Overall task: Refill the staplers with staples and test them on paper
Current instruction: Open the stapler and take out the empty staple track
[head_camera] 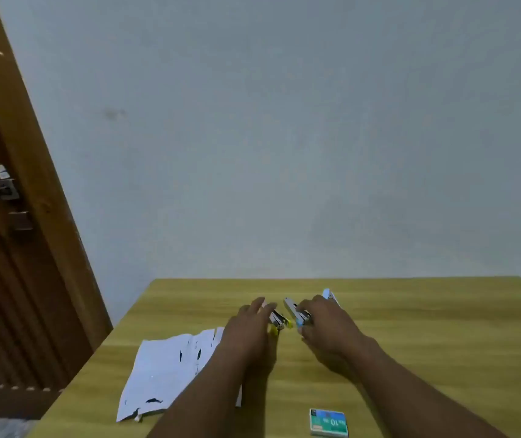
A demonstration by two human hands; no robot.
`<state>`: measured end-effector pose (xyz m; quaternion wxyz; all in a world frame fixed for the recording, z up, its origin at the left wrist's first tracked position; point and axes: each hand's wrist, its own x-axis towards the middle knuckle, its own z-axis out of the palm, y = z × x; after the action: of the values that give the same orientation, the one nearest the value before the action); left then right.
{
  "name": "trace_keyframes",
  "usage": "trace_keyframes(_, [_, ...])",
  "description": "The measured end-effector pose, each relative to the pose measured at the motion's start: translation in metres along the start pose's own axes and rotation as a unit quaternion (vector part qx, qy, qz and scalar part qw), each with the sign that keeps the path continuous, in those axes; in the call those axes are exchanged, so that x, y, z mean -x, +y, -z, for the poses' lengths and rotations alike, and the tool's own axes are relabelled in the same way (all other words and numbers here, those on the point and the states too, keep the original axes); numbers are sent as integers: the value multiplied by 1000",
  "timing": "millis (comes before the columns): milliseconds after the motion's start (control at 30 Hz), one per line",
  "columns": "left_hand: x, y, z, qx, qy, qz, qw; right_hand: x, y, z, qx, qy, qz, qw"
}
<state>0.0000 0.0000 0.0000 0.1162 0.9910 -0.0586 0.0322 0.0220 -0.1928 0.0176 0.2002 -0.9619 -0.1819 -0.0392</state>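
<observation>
Two small staplers lie near the middle of the wooden table. My left hand reaches over the yellow stapler, its fingers stretched out and touching it. My right hand grips the blue stapler, whose metal top points up and to the left; a pale blue part sticks out behind the hand. A torn white sheet of paper lies to the left, partly under my left forearm. A small green and blue box of staples sits at the near edge.
A pale wall rises just behind the table's far edge. A brown wooden door with a metal latch stands at the left, beside the table's left edge.
</observation>
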Motion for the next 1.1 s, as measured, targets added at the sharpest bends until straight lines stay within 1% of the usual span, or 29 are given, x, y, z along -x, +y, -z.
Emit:
trace_keyframes(33, [-2, 1, -1, -10, -10, -6, 1000, 0, -2, -4, 4, 4, 8, 1000])
trace_keyframes(100, [-8, -2, -10, 5, 2, -13, 1000, -5, -6, -13, 23, 13, 22, 999])
trace_keyframes(167, [-9, -5, -17, 38, 35, -16, 999, -9, -8, -23, 43, 11, 31, 999])
trace_keyframes(233, [-7, -10, -23, 60, 75, -30, 995, -18, -8, -29, 54, 15, 21, 998])
trace_keyframes(333, [-5, -16, -27, 78, 95, -50, 991, -18, -11, -26, 29, 18, 20, 999])
trace_keyframes(400, [-3, -17, -24, 102, 99, -60, 988, -12, -15, -17, -29, 29, 25, 999])
trace_keyframes(467, [-1, -15, -18, 118, 97, -64, 986, -11, -18, -7, -98, 45, 1, 994])
trace_keyframes(533, [2, -8, -12, 148, 122, -62, 979, -18, -17, 0, -150, 54, -29, 987])
trace_keyframes(600, [5, 1, -6, 190, 157, -58, 967, -22, -18, 7, -198, 44, -49, 978])
trace_keyframes(633, [7, 6, -3, 214, 162, -58, 962, -22, -19, 12, -224, 38, -57, 972])
trace_keyframes(700, [9, 15, 3, 254, 159, -57, 952, -17, -20, 23, -301, 21, -57, 952])
trace_keyframes(800, [14, 23, 16, 282, 144, -48, 947, -1, -20, 39, -424, -35, -35, 904])
trace_keyframes(867, [19, 25, 22, 289, 134, -55, 946, 11, -20, 45, -448, -56, -23, 892])
trace_keyframes(967, [23, 29, 23, 292, 129, -64, 945, 18, -21, 48, -454, -44, -8, 890])
trace_keyframes(1000, [27, 29, 23, 312, 139, -53, 938, 21, -19, 47, -465, -29, -12, 885])
trace_keyframes(1033, [29, 28, 24, 352, 157, -30, 922, 22, -15, 48, -483, -12, -23, 875])
trace_keyframes(1100, [37, 24, 30, 477, 178, 32, 860, 28, -2, 50, -534, 8, -57, 843])
